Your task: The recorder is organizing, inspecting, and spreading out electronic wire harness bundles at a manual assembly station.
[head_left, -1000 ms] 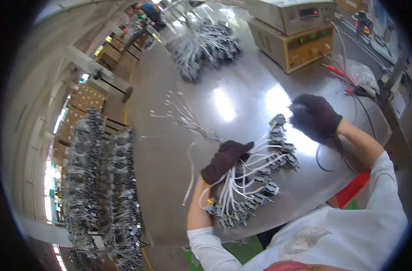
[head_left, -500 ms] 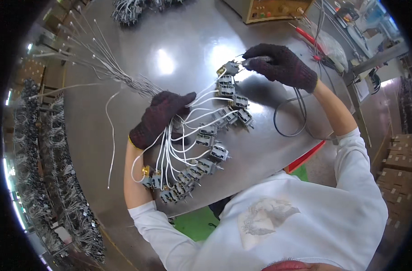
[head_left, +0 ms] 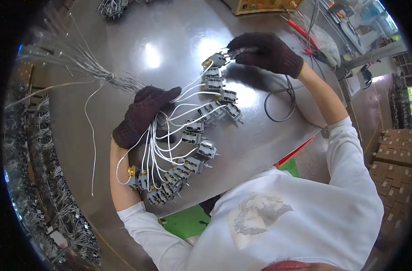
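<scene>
Here, many little gray blocks (head_left: 211, 112) lay in a wiggly row on the shiny table (head_left: 246, 149). That row ran from near the right hand (head_left: 265, 54) down to beside the left arm. White wires (head_left: 163, 135) came out of the blocks and went together under the left hand (head_left: 145, 114).

The left hand, in a dark glove, was just left of the row. Its fingers were curled over the bunch of wires, and its thumb stuck out toward the row. The loose wire ends (head_left: 86, 63) fanned out well to the left of the row, and one long wire (head_left: 93, 149) hung away from them.

The right hand, in a dark glove too, was by the far end of the row. Its fingers were bent in, pinching a thin gray tool (head_left: 243, 51). Its tip was right by the last block, but I couldn't tell if they touched.

A loop of dark cord (head_left: 278, 118) lay to the right of the row. Farther off that way were a red stick (head_left: 300, 30) and a clear bag (head_left: 327, 44).
</scene>
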`<state>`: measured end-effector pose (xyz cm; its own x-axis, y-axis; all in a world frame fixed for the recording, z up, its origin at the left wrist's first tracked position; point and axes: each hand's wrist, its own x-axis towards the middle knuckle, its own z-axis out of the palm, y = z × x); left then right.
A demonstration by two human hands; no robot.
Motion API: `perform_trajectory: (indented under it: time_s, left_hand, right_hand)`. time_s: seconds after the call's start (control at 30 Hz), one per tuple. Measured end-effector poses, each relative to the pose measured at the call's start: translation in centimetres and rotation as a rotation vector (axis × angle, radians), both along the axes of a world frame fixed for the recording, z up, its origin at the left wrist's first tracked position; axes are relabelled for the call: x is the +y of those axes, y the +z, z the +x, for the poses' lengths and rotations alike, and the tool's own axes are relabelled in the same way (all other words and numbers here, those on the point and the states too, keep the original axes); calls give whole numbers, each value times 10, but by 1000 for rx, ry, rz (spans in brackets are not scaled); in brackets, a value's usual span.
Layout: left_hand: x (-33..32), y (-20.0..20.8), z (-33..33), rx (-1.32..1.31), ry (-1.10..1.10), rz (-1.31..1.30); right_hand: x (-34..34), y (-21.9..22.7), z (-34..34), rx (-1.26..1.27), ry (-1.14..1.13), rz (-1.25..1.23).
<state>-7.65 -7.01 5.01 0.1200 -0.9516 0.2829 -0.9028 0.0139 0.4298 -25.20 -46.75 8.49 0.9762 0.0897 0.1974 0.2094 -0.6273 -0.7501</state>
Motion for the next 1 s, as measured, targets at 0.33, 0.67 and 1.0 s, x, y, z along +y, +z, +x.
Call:
perform_trajectory:
  time_s: [0.33, 0.67, 1.0]
  left_hand:
    - [-1, -6, 3, -2, -4, 1]
    - [0, -1, 1, 7, 4, 54]
    - [3, -2, 5, 36, -9, 109]
  right_hand:
    - [-5, -9, 0, 46, -18, 41]
    - [-7, -5, 1, -61, 68, -156]
    - [2, -1, -4, 135, -102, 184]
